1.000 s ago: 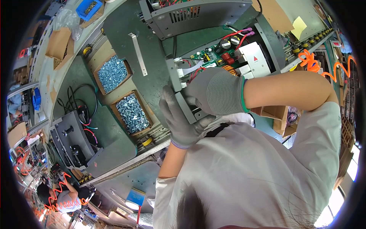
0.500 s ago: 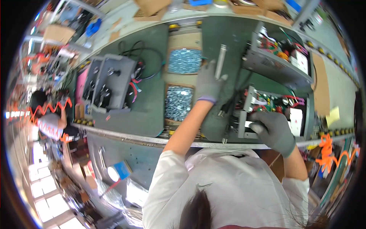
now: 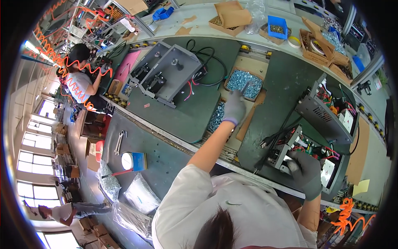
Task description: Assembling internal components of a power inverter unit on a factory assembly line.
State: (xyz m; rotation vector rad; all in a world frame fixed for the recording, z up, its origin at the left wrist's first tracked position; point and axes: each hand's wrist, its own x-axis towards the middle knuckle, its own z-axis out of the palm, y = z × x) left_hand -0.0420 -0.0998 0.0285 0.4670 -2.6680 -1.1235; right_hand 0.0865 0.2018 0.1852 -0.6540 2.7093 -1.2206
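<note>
The left hand masks part of the nearer heap of fasteners; its fingertips are blurred, and we cannot determine whether they hold anything. The right hand hides part of the nearer open chassis, and we cannot establish what its fingertips touch. Single fasteners are too small to identify. The upper edge cuts off a cardboard box.

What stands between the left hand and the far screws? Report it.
Nothing visible: the left hand overlaps the near edge of the far screws in this view. The black cables lie to the right, outside that path.
</note>
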